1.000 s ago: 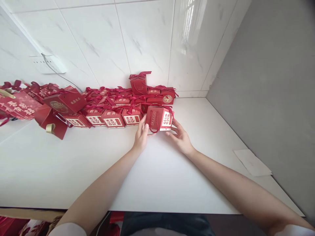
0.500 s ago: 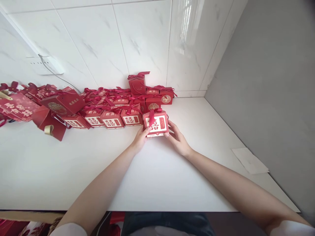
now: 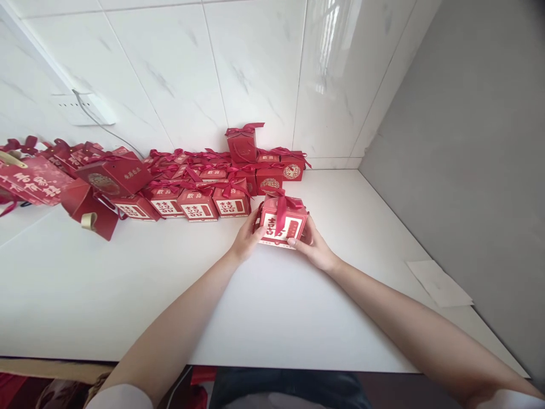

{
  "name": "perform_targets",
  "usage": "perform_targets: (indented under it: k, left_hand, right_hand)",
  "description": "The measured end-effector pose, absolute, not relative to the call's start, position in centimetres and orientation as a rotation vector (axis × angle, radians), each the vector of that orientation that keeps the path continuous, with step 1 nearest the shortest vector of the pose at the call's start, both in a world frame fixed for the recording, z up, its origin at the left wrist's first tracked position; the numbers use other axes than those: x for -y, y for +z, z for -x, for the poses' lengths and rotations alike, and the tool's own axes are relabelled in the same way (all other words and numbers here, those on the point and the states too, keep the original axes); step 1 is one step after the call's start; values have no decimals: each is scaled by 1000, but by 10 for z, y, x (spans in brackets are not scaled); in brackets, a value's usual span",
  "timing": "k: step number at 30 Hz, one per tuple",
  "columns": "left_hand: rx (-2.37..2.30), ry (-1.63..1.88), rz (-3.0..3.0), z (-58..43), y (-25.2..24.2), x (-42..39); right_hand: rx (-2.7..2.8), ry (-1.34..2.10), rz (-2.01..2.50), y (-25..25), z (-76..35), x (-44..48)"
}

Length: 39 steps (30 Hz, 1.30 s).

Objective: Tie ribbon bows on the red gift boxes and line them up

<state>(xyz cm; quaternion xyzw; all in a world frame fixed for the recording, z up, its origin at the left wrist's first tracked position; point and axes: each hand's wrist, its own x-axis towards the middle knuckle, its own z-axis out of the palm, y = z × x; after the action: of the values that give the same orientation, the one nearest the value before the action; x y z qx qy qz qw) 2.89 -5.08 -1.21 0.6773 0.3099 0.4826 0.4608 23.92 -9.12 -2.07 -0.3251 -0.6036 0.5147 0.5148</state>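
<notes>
A red and white box [image 3: 281,224] with a dark red ribbon bow on top is held between my two hands. My left hand [image 3: 247,234] grips its left side, thumb on the front edge. On its right side my right hand [image 3: 315,245] is closed round it, thumb at the lower front. The box is slightly turned, and its underside is hidden. Just behind and to the left stands the front row of similar boxes, the nearest one [image 3: 232,199] close to my left hand.
A small red box [image 3: 242,145] stands on top of the back rows. Red bags [image 3: 36,180] and a tilted box with a gold ribbon [image 3: 91,210] lie at the left. White paper [image 3: 439,284] rests at the right, beside the grey wall [image 3: 468,142].
The held box has moved slightly right and nearer to me, away from the row, and its top shows more. Both my hands have moved with it. The view has shifted slightly.
</notes>
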Motion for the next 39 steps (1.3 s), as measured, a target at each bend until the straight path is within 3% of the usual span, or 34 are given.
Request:
perform_targets:
  k: [6,11,26,39]
  left_hand:
    - [-1172,1255,-2224,-24,2,67]
    - [-1156,1423,-2539,-25,15,73]
    - [-1242,1807,-2628,-9,25,63]
    - [-1503,1645,-2568,9,15,46]
  right_hand:
    - [1305,1180,918,-21,-236,88]
    - [1345,1254,888,-19,-234,89]
    - [1400,1290,886,-25,-237,88]
    - [1385,1310,866,-25,-237,88]
